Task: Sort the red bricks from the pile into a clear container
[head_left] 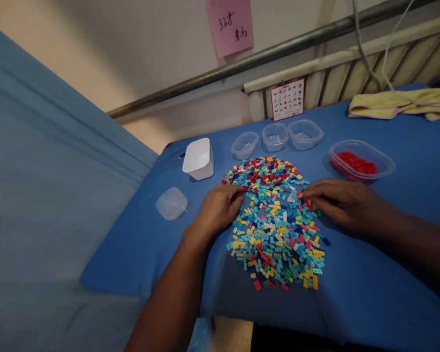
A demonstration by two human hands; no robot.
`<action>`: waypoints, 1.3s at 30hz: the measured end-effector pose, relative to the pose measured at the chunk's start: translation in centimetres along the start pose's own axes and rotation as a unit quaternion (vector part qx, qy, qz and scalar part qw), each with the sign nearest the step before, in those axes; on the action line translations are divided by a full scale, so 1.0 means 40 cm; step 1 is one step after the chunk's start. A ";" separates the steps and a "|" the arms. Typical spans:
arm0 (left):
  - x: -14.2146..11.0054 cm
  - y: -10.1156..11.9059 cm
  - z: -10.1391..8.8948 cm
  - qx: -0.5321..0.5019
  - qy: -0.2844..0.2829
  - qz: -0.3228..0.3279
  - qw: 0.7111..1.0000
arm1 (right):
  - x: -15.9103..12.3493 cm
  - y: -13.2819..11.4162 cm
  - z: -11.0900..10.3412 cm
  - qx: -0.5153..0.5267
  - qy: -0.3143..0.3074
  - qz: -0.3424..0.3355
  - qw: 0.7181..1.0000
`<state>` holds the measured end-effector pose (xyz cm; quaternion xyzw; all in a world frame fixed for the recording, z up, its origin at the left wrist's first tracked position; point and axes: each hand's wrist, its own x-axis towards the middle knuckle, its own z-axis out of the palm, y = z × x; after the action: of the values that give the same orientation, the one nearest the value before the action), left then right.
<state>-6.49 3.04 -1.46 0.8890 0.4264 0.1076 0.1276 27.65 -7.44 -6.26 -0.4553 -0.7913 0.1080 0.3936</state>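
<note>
A wide pile of small toy building bricks [278,234] in turquoise, yellow, red, pink, white and dark blue lies on the blue-covered table. At the pile's left edge, my left hand [220,205] is closed, thumb and forefinger pinching a small red brick [240,193]. Across from it, my right hand [339,200] reaches in from the right with its fingers pressed together. A reddish brick [299,194] shows at those fingertips. Behind the right hand stands a clear plastic tub [383,168] with red bricks [355,162] inside. Red bricks are densest at the far part of the pile.
Three clear tubs, left [245,145], middle [275,137] and right [305,134], line the back. A white box [198,159] and a clear shallow container or lid [172,203] are at left. A picture card [288,99] and yellow cloth [392,105] are farther back.
</note>
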 end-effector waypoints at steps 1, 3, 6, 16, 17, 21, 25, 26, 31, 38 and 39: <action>0.000 -0.002 0.000 0.005 -0.001 0.000 1.000 | 0.000 0.000 0.000 0.000 0.000 -0.001 1.000; -0.001 -0.004 -0.003 0.009 -0.008 -0.001 1.000 | -0.001 0.001 0.000 0.001 -0.001 -0.003 1.000; -0.002 -0.005 -0.012 -0.009 -0.021 -0.006 1.000 | -0.002 0.002 -0.001 -0.001 -0.005 -0.004 1.000; -0.005 0.001 -0.024 -0.049 -0.046 -0.013 0.998 | -0.007 0.007 -0.001 -0.011 -0.006 -0.010 1.000; -0.007 -0.001 -0.025 -0.049 -0.047 -0.009 0.998 | -0.008 0.009 0.000 -0.007 -0.007 -0.010 1.000; -0.012 -0.010 -0.027 -0.044 -0.038 0.002 0.998 | -0.010 0.015 0.003 0.000 -0.011 -0.005 1.000; -0.010 -0.012 -0.025 -0.046 -0.032 0.011 0.998 | -0.011 0.015 0.002 -0.005 -0.016 -0.003 1.000; -0.009 -0.011 -0.024 -0.050 -0.031 0.002 0.998 | -0.011 0.015 0.001 -0.006 -0.016 -0.004 1.000; -0.009 0.000 -0.024 -0.091 -0.035 -0.055 0.994 | -0.011 0.015 0.000 -0.008 -0.015 -0.011 1.000; -0.012 0.015 -0.029 -0.198 -0.013 -0.102 0.975 | -0.012 0.015 -0.001 -0.005 -0.015 -0.009 1.000; -0.012 0.015 -0.028 -0.216 -0.010 -0.104 0.971 | -0.012 0.015 -0.001 -0.003 -0.016 -0.007 1.000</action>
<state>-6.71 2.46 -0.24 0.7921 0.4824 0.1746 0.3309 28.20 -7.50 -6.80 -0.4494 -0.8006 0.1103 0.3806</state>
